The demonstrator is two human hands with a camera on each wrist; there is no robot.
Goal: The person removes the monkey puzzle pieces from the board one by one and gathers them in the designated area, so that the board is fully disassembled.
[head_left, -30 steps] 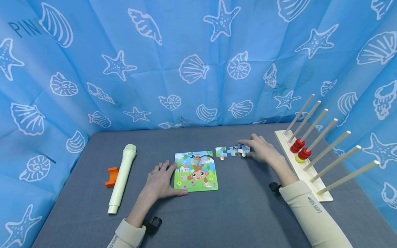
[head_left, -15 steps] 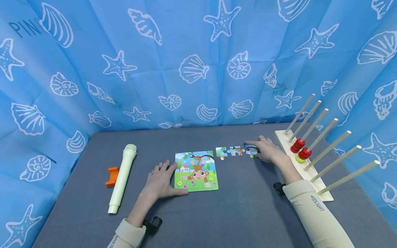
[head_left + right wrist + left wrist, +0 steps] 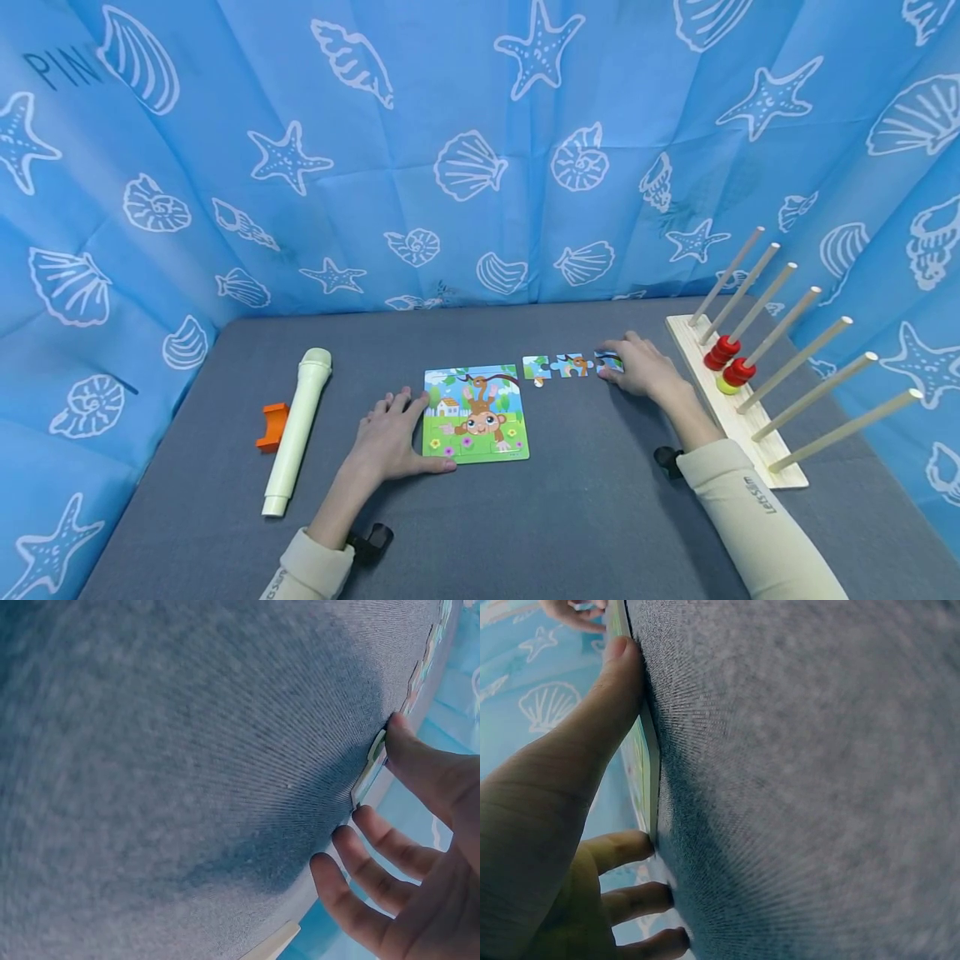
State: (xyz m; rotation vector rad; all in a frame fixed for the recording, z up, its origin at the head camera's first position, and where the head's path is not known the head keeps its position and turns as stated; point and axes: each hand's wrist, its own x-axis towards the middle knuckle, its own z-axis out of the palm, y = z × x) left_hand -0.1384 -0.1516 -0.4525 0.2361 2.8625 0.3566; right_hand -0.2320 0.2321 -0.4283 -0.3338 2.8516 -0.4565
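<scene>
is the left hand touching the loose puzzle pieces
No, the left hand rests against the left side of the puzzle, while the loose pieces lie beyond the puzzle's right edge.

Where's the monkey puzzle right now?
In the head view, the monkey puzzle lies just below centre, with the left hand at its left edge and a row of puzzle pieces beyond its upper right corner.

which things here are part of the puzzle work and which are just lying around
Part of the work:
monkey puzzle, left hand against it
left piece, middle piece
rightmost piece, pinched by the right hand

Apparently just lying around:
microphone-shaped toy
orange object
wooden peg rack with red rings
</scene>
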